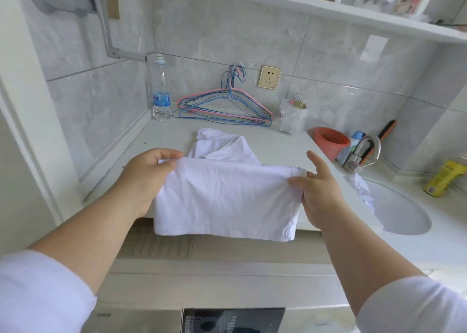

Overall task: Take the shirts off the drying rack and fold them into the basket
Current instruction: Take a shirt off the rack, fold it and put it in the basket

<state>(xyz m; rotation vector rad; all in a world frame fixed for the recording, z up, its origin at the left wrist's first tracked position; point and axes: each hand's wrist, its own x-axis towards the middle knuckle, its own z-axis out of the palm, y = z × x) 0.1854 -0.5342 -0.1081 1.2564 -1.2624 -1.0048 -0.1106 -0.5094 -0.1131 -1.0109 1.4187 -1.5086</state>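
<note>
Bare countertop (161,140) left of shirt (222,196); hangers (222,110), cup (331,143) crowd behind.

The shirt (225,196) is showing plain white, with no print. Behind the shirt, the wire hangers (225,110) are showing pink and blue. To its right, the small bucket (331,142) is showing orange-red, and farther right a bottle (443,178) is glowing yellow. The wall tiles (227,34) are showing pale grey marbling.
</note>
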